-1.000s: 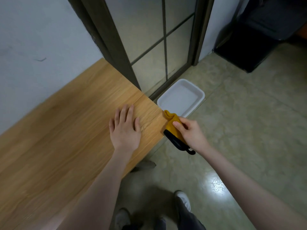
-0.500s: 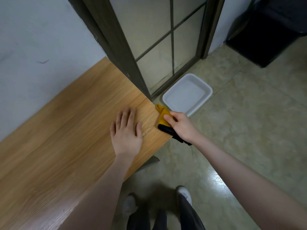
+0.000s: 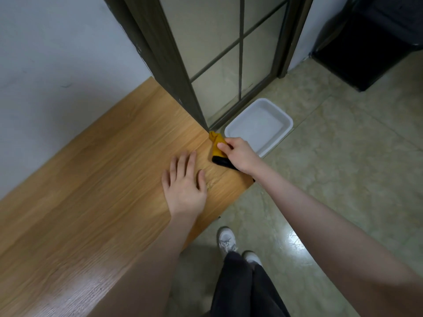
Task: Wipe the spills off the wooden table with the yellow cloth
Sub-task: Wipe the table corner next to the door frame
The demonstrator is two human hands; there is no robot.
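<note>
1. Now, in the head view, the right hand (image 3: 238, 154) pinches the yellow cloth (image 3: 217, 145) between thumb and fingers. A black part (image 3: 220, 161) sits under the yellow part, and I cannot tell if it belongs to the cloth.

2. A second ago the cloth was out past the end of the wooden table (image 3: 103, 179), over the floor. Half a second ago it was right at the edge. At this moment it lies over the far corner of the table top, so the cloth has come onto the wood.

3. The left hand (image 3: 185, 181) lies flat on the table with its fingers straight, holding nothing. It has stayed in the same spot the whole time, near the cloth but not touching it.

4. A few small pale marks (image 3: 209, 185) show on the wood just beside the left thumb. They may be the spills, but they are too small to be sure.

5. A white tray (image 3: 286, 117) sits on the floor past the table end, close to the right hand.

6. I think the wiping is only starting. The cloth next needs to slide toward those marks.
</note>
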